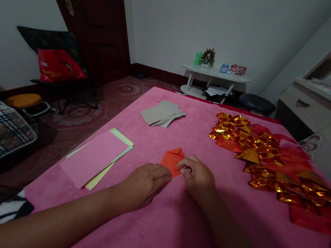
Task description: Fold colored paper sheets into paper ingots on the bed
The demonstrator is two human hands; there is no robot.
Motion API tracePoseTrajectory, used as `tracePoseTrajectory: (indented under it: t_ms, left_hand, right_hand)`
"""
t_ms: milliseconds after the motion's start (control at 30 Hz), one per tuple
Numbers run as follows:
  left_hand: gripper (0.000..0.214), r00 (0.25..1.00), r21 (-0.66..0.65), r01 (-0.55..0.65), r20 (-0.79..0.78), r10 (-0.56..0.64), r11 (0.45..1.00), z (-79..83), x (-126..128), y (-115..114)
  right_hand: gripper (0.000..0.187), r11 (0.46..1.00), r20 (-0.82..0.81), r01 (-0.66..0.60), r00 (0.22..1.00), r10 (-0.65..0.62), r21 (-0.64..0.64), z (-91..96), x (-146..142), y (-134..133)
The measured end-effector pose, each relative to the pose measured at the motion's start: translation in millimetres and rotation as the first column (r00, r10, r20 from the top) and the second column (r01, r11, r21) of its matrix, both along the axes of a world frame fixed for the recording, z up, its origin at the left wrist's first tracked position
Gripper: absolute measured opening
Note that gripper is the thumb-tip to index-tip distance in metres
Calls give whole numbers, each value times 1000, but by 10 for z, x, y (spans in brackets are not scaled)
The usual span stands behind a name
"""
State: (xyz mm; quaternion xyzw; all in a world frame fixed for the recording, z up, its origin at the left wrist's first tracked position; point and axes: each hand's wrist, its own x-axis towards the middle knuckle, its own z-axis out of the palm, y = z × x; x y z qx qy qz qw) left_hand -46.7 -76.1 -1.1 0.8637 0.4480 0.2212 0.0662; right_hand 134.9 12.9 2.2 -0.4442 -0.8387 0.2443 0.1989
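Observation:
A small folded sheet of orange paper (172,160) lies on the pink cloth in front of me, with a folded point at its far end. My left hand (148,179) rests flat, its fingertips touching the paper's near left edge. My right hand (197,174) is closed, thumb and fingers pinching the paper's right edge. Left of my hands is a stack of pink, green and yellow paper (95,157). Farther off lies a loose pile of grey paper sheets (162,114).
Many folded gold and red paper pieces (250,153) cover the right side of the pink-covered table (148,237). Behind it stand a low white table (216,73) and a dark round stool (257,103). At left, a chair holds a red bag (58,66).

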Motion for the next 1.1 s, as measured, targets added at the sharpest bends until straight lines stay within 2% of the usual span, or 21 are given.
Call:
tracePoseTrajectory:
  t_ms: [133,267,367,433,633,733,833,967,1033,1100]
  left_hand:
    - [28,981,-35,-14,195,21,999,-29,-41,8]
    - [30,932,-51,-70,352,83,996,-42,-73,26]
    - [33,903,-84,-92,414,119,992,-31,-76,43]
    - [35,887,-102,-100,441,135,990,-23,-72,52]
    - [37,867,-107,-120,472,156,987,6,-70,49]
    - [36,864,-85,-129,480,154,988,50,-73,38]
    - [35,890,-34,-94,444,99,995,100,-67,12]
    - [33,967,30,24,252,-31,999,140,-7,-54]
    - [32,986,12,83,145,-84,996,145,43,-79]
    - [31,991,-2,105,82,-105,994,141,93,-87]
  right_hand:
    - [24,998,4,-25,1000,25,55,1,-23,-67]
    - [22,968,69,-13,998,-5,252,30,-80,-236]
    - [13,907,167,-49,986,-24,418,49,-138,-375]
    - [11,871,212,-89,977,-17,483,42,-169,-430]
    - [17,819,232,-113,972,-26,562,-9,-192,-418]
    - [18,836,283,-179,959,30,519,26,-131,-339]
    - [18,871,262,-291,945,197,395,84,34,-221]
    - [21,886,60,-401,915,399,232,118,345,-127]
    - [22,902,-55,-398,910,412,166,112,461,-148]
    - [25,927,-151,-360,915,373,108,101,518,-202]
